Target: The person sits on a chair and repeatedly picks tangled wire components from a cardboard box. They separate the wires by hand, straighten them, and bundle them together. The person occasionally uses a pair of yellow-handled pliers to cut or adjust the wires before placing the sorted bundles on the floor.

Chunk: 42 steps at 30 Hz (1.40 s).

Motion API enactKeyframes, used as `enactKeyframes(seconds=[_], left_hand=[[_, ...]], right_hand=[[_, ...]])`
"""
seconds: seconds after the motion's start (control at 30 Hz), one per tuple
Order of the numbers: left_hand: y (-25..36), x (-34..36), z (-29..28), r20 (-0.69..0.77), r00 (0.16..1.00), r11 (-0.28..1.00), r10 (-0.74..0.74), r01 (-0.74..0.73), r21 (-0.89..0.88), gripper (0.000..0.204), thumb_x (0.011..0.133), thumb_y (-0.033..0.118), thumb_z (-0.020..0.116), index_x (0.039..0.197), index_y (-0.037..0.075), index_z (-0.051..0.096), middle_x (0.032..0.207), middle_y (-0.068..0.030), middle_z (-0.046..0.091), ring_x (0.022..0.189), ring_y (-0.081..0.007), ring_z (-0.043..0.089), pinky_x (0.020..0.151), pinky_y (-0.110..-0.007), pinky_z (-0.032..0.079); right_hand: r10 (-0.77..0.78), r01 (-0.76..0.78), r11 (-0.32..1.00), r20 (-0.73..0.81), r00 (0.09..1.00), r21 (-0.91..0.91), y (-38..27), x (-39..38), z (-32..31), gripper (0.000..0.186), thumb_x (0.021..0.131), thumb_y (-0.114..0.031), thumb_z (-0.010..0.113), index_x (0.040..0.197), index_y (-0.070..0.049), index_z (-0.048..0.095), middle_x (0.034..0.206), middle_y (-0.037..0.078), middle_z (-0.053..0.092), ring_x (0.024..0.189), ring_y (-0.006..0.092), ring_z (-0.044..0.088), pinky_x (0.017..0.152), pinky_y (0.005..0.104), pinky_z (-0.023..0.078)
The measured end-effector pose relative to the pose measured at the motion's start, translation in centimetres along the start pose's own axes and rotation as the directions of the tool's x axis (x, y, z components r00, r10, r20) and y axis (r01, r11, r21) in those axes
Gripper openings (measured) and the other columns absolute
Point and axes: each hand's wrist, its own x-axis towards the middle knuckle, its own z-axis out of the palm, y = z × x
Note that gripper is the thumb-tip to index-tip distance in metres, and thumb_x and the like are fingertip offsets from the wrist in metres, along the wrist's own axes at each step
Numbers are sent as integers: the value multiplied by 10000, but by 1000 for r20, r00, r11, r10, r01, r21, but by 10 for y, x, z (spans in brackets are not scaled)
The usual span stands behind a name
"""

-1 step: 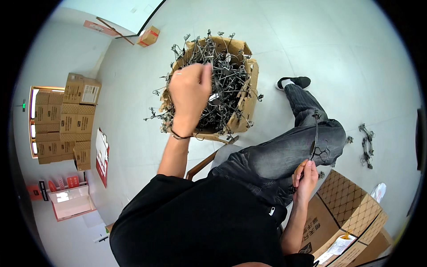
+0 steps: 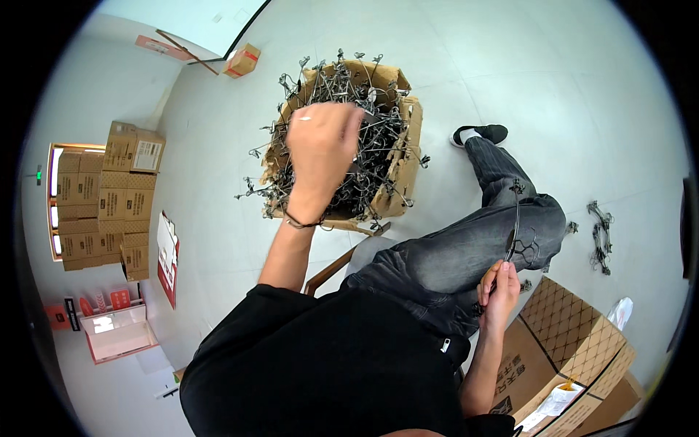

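Note:
Over a torn-edged cardboard box (image 2: 412, 135) hangs my left hand (image 2: 322, 156), its fingers curled down and mostly hidden beneath it. The hand is slightly blurred; what its fingers hold, if anything, cannot be made out. Heaped in that box is a tangle of thin black wire pieces (image 2: 377, 156) with small clip-like ends, several sticking out past the rim. At the right, by my thigh, my right hand (image 2: 499, 293) is closed around a similar black wire piece (image 2: 516, 226). Its stem stands up from the fingers, with curved side branches and a knobby tip.
More black wire pieces (image 2: 601, 244) lie on the floor at the right. An opened cardboard box (image 2: 550, 313) stands beside my right forearm. A wooden chair arm (image 2: 331, 269) is near my left arm. Stacked cartons (image 2: 120, 189) are at the far left, and a small carton (image 2: 242, 61) is farther back.
My left hand has shifted slightly to the right over the box. My right hand and its wire piece have stayed nearly in place.

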Motion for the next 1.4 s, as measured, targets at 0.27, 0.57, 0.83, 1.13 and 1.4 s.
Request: enactKeyframes(seconds=[0.27,0.57,0.83,1.13,1.4], left_hand=[[-35,35,62,573,818,998,62,-41,-50,455,850,249,752,1249,84,610,1150,-126,674,916,-304,666,811,-404,522],[-32,84,48,603,797,857,-43,340,-388,146,952,100,621,988,6,727,727,-32,679,714,-90,641,647,-268,498],[25,178,-30,-133,972,498,-192,-20,-867,165,999,74,614,952,-60,697,753,-84,688,705,-170,706,689,-291,618],[108,96,-2,356,510,350,783,112,-930,82,789,117,789,830,58,750,813,-28,706,757,-171,661,675,-304,521],[185,42,43,149,294,160,944,-16,-987,117,803,61,669,890,-17,676,845,-95,520,718,-260,571,661,-377,478]], right_hand=[[0,0,1000,29,1000,-9,-6,-6,7,268,1096,-255,412,942,-59,510,577,20,465,385,69,327,373,216,269],[-36,36,999,34,999,-5,-14,-9,3,271,1098,-256,409,935,-63,508,570,12,461,387,61,331,367,210,269],[-62,62,998,29,998,-6,-14,-7,3,268,1097,-257,415,939,-62,511,582,17,475,386,64,336,362,214,268],[-105,105,994,-33,994,0,-21,1,-22,276,1093,-282,420,945,-68,514,674,80,600,417,88,425,388,221,320],[21,-22,1000,125,992,11,-29,-5,-2,351,1095,-290,391,1169,34,506,1045,269,689,834,291,731,759,346,605]])
